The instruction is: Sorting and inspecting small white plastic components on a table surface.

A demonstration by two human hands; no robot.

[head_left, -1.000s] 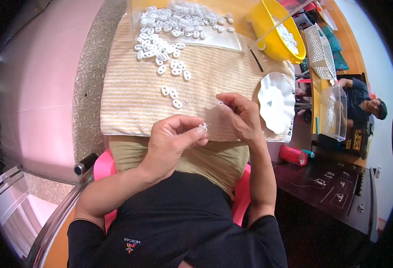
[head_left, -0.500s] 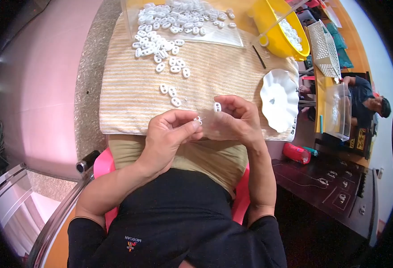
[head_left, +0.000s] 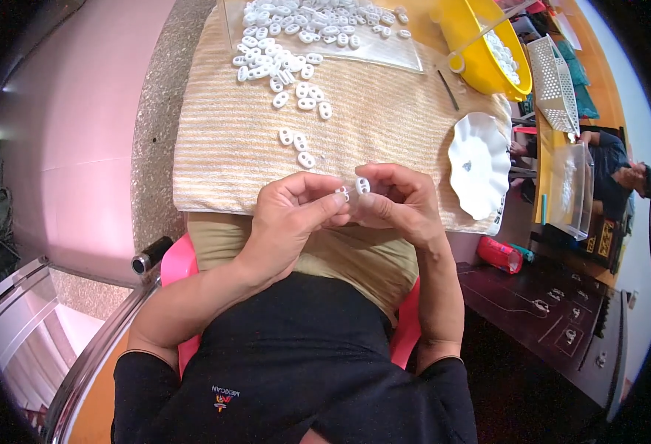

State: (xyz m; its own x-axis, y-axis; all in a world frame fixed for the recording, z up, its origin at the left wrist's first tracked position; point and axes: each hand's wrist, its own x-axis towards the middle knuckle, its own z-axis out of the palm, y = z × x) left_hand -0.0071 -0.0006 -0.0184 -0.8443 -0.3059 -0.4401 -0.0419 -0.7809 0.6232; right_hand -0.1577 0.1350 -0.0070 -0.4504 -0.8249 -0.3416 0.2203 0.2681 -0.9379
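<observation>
My left hand (head_left: pixel 290 213) is closed, pinching a small white pronged plastic part (head_left: pixel 343 193) between thumb and fingertips. Close beside it, my right hand (head_left: pixel 408 201) grips a white oval two-hole plastic piece (head_left: pixel 362 185) upright between thumb and forefinger. The two parts are nearly together, over the near edge of the striped cloth (head_left: pixel 225 174); whether they touch I cannot tell. A few matching oval pieces (head_left: pixel 305 159) lie just beyond my left hand. Farther off, a loose pile of them (head_left: pixel 273 63) spreads out of a clear tray (head_left: pixel 384 61).
A white wavy-rimmed plate (head_left: pixel 473 194) with a small dark mark stands at the right. Behind it are a thin dark stick (head_left: pixel 448 90) and a yellow tub (head_left: pixel 521 90) of white pieces. Another person (head_left: pixel 610 159) sits at a table farther right, near a white perforated basket (head_left: pixel 555 89).
My hands have come closer together, bringing the pronged part beside the oval piece. The whole view has shifted a little, so the table things appear farther right.
</observation>
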